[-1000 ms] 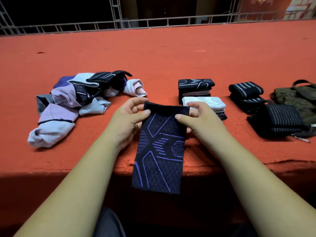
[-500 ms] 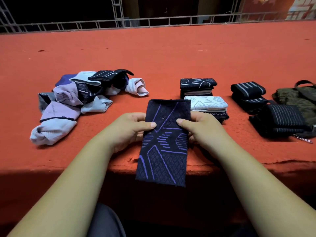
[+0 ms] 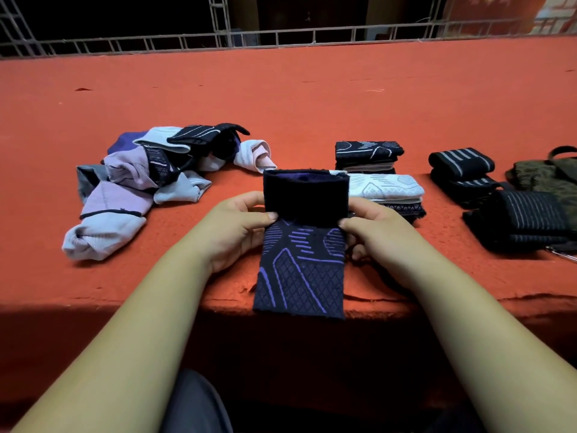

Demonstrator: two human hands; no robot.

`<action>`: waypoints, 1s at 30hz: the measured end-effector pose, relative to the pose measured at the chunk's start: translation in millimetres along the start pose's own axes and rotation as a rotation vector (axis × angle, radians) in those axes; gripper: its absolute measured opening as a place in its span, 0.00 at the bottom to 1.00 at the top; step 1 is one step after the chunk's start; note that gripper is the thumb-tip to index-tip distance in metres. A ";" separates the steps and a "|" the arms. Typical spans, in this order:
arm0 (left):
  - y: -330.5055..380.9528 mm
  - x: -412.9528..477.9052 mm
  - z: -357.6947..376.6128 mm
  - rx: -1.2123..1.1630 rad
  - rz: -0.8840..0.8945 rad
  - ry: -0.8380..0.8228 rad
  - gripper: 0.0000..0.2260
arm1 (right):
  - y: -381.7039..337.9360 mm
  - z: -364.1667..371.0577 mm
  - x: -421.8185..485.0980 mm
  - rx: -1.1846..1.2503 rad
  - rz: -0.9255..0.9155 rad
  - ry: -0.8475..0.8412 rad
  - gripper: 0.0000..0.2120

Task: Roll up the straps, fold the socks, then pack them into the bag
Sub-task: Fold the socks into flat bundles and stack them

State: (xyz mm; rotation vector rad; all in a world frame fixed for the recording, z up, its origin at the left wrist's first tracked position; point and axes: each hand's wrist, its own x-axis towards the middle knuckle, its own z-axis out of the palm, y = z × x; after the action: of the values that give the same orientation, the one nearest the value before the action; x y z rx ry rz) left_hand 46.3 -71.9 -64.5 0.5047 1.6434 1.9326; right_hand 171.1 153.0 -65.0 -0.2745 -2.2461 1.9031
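Observation:
A dark navy sock with purple lines (image 3: 299, 270) lies across the front edge of the red surface, its lower end hanging over. Its top part is turned over toward me as a plain dark flap. My left hand (image 3: 232, 228) pinches the sock's left edge at the flap, thumb on top. On the sock's right edge my right hand (image 3: 374, 229) pinches at the same height. Left of them is a heap of loose socks (image 3: 134, 185). Behind my right hand stand two stacks of folded socks (image 3: 385, 185). Rolled black striped straps (image 3: 462, 165) and an olive bag (image 3: 549, 179) lie at the right.
The red cloth-covered surface (image 3: 312, 98) stretches far back to a metal railing (image 3: 281, 39). A metal clip (image 3: 562, 254) lies by the nearest strap roll. My dark-trousered knee shows below the surface's front edge.
The sock has moved farther onto the surface, and its top end has been folded over toward me. Both hands slid lower along the sock's edges.

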 end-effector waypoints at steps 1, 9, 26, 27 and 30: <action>0.3 -0.2 0.2 -0.001 -0.001 -0.002 0.16 | 0.5 -1.2 -0.5 0.014 0.000 -0.007 0.17; 7.6 -4.3 2.8 0.004 -0.031 -0.014 0.13 | -1.0 -2.4 -1.8 0.085 0.031 0.029 0.22; 3.7 -11.7 7.3 0.168 -0.099 -0.049 0.23 | 2.8 7.2 -4.1 0.021 -0.094 -0.036 0.20; 4.1 -11.1 7.3 0.165 -0.077 -0.044 0.22 | 2.3 7.9 -3.5 0.026 -0.087 -0.027 0.24; 5.8 -9.8 8.4 0.166 -0.028 -0.046 0.18 | -2.6 8.1 -3.9 0.004 -0.041 -0.037 0.21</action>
State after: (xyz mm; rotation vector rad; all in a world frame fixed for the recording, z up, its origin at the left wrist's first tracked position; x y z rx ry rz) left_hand 58.1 -72.1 -56.7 0.5836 1.7804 1.7605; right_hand 172.8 143.9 -63.9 -0.1927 -2.2527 1.9069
